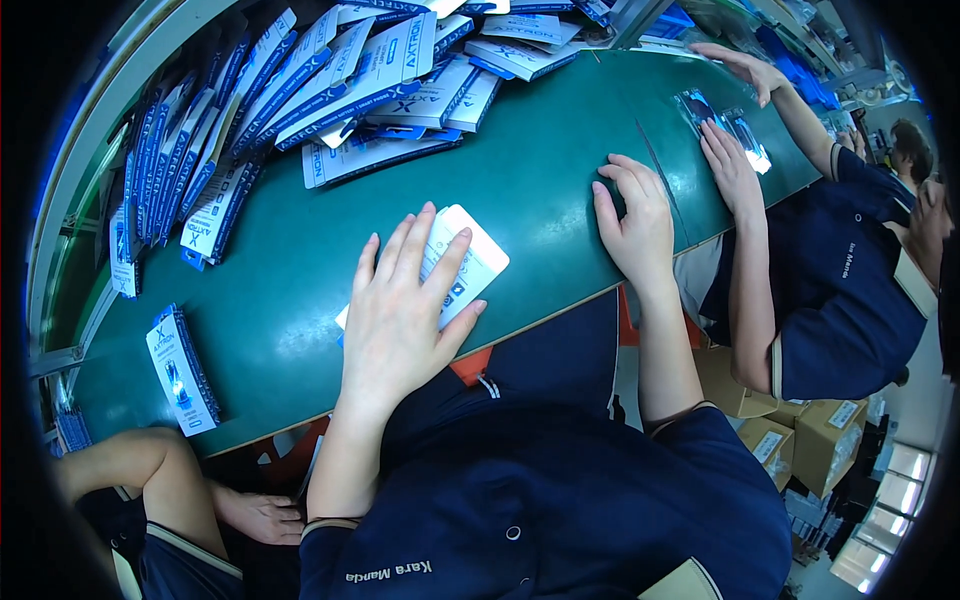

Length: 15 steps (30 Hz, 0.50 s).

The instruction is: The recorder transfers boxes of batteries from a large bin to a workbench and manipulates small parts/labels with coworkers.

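My left hand (395,310) lies with its fingers spread over a flat white printed packet (468,246) on the green table, near its front edge. The hand covers much of the packet, so I cannot tell whether it is a box or a card. To the right, my right hand (637,222) rests at the table edge, fingers loosely bent and apart, with nothing in it. One slim blue and white box (183,372) lies apart to the left of my left hand.
Many blue and white boxes (370,85) are heaped along the far left side of the green table (290,260). At right, a co-worker's hands (735,165) are near clear plastic packs (745,140). Another person's arm (150,465) is at lower left. Cardboard boxes (828,440) stand behind, at right.
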Each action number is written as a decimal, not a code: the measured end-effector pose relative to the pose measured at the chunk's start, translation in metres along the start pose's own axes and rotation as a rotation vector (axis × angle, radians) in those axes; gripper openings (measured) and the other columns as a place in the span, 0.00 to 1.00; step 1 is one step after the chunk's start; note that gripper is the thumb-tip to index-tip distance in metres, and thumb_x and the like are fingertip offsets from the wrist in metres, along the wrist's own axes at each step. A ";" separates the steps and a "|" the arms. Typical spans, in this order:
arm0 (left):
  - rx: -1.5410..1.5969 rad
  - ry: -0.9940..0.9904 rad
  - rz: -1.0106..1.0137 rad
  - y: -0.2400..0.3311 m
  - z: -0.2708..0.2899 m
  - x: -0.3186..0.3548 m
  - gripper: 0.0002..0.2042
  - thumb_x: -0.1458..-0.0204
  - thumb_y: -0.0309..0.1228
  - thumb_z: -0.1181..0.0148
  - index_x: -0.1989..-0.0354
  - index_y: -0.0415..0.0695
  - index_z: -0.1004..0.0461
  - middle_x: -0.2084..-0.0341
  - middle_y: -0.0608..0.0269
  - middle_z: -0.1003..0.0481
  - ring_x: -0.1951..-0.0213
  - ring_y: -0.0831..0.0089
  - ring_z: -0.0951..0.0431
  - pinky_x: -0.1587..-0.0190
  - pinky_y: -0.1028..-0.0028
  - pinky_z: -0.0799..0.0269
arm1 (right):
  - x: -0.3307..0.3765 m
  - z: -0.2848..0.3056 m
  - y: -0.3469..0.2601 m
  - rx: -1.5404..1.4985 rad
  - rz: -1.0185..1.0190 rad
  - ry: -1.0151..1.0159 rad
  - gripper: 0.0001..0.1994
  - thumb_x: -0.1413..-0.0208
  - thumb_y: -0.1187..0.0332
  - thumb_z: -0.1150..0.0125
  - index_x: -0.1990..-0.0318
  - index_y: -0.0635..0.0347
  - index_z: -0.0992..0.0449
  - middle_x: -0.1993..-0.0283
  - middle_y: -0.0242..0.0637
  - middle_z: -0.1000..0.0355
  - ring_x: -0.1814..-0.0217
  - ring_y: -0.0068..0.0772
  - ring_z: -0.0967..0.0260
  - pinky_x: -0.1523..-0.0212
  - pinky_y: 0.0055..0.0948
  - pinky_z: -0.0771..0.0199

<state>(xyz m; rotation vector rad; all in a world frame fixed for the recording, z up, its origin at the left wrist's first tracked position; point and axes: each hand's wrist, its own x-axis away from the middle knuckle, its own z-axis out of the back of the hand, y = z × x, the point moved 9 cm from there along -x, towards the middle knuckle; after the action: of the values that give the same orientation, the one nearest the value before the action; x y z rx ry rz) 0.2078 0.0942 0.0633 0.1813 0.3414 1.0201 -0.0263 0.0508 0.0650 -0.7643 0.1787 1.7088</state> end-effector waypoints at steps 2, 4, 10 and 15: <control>-0.001 0.001 0.000 0.000 0.000 0.000 0.29 0.50 0.44 0.37 0.39 0.50 0.32 0.36 0.44 0.40 0.36 0.49 0.37 0.36 0.47 0.45 | 0.000 0.000 0.000 0.000 0.000 0.001 0.08 0.48 0.71 0.37 0.61 0.64 0.22 0.53 0.45 0.25 0.47 0.47 0.29 0.46 0.39 0.29; -0.002 0.000 0.001 -0.001 0.000 0.000 0.29 0.50 0.44 0.37 0.39 0.50 0.32 0.36 0.43 0.40 0.36 0.49 0.38 0.36 0.47 0.45 | -0.001 -0.001 0.001 -0.001 -0.002 -0.001 0.08 0.48 0.71 0.37 0.61 0.64 0.23 0.53 0.45 0.25 0.47 0.47 0.29 0.46 0.39 0.29; -0.001 -0.005 0.003 0.000 0.000 -0.001 0.29 0.50 0.44 0.37 0.38 0.50 0.32 0.36 0.43 0.40 0.36 0.49 0.38 0.35 0.47 0.46 | 0.000 -0.001 0.000 -0.004 0.013 0.000 0.09 0.48 0.69 0.36 0.62 0.64 0.23 0.53 0.45 0.25 0.48 0.47 0.29 0.47 0.40 0.29; -0.004 -0.004 0.000 -0.001 -0.001 0.001 0.29 0.49 0.44 0.38 0.38 0.51 0.32 0.36 0.43 0.41 0.36 0.49 0.38 0.36 0.47 0.46 | 0.001 -0.001 0.000 -0.005 0.006 0.002 0.09 0.48 0.69 0.36 0.62 0.64 0.23 0.53 0.45 0.25 0.49 0.47 0.28 0.48 0.39 0.28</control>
<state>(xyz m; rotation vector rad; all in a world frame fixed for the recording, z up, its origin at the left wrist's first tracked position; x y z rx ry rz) 0.2081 0.0945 0.0616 0.1799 0.3352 1.0206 -0.0257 0.0507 0.0639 -0.7703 0.1786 1.7148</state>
